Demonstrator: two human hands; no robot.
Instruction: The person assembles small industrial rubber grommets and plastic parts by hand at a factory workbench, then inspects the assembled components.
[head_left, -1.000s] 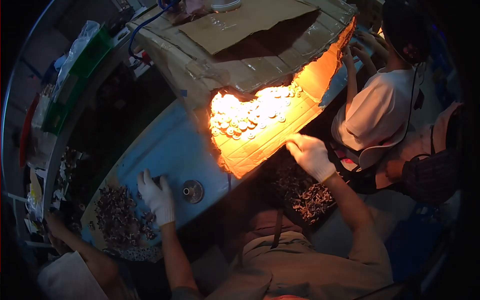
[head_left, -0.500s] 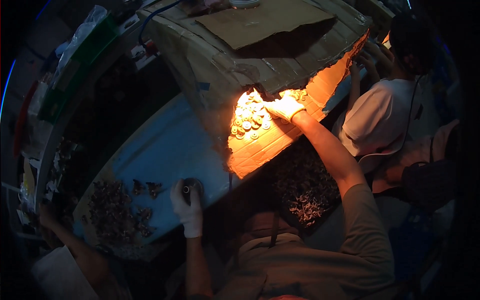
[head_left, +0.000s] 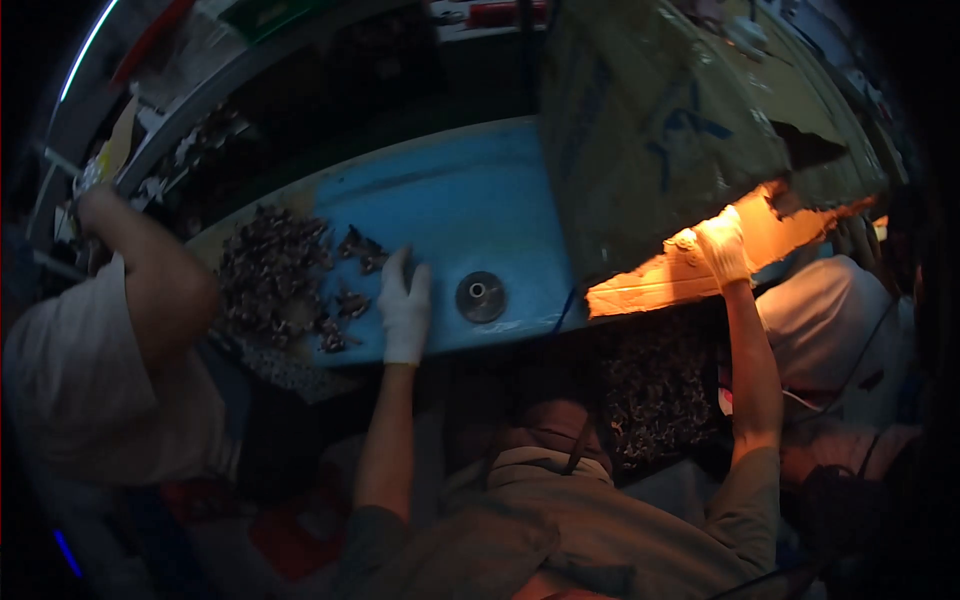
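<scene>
My left hand [head_left: 405,312], in a white glove, is over the blue tabletop [head_left: 450,195] with its fingers apart and nothing in them. It is between a few loose dark metal parts [head_left: 352,302] and a round dark metal disc with a raised ring at its centre [head_left: 480,297], touching neither clearly. My right hand [head_left: 725,248], also gloved, reaches into the brightly lit opening of a cardboard box [head_left: 665,130]. Its fingers look curled together, and glare hides what is in them. Small round pieces [head_left: 685,240] lie beside it on the lit cardboard.
A heap of dark metal parts [head_left: 270,275] covers the left of the table. A container of similar small parts [head_left: 660,400] is below the table edge. People sit close on both sides, a left one [head_left: 90,340] and a right one [head_left: 835,320].
The view has swung, so the table and box appear farther right. My left hand has come off the metal disc and is now left of it, fingers apart. My right hand stays at the lit opening.
</scene>
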